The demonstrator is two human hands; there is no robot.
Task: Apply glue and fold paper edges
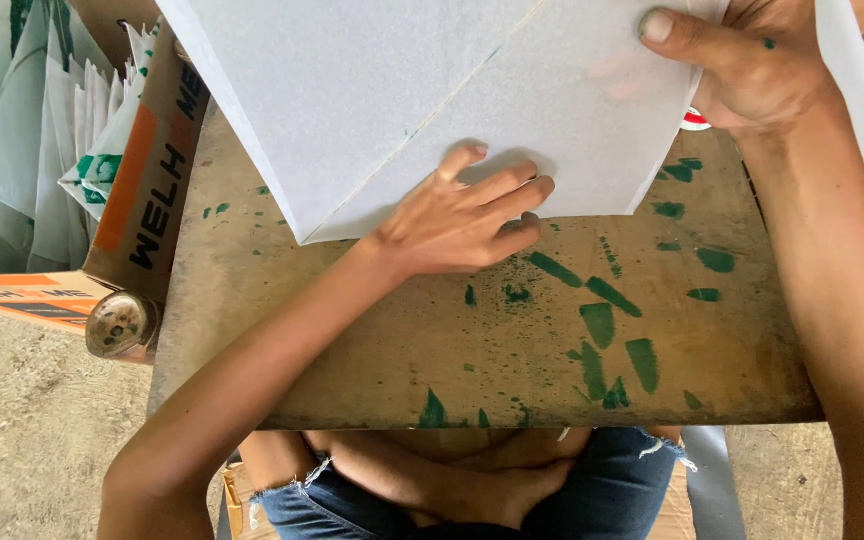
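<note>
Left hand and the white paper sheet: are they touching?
Touching. In the head view the left hand lies flat with its fingers pressed onto the lower edge of the white paper sheet, no gap showing, on the wooden board.

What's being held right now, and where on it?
The right hand pinches the white paper sheet at its right edge, thumb on top. The left hand only presses flat on its lower edge.

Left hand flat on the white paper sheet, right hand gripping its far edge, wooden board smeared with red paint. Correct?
Not quite: the paint is green, not red. The head view shows green smears across the wooden board. The rest holds: the left hand presses flat on the white paper sheet, and the right hand grips its far edge.
</note>
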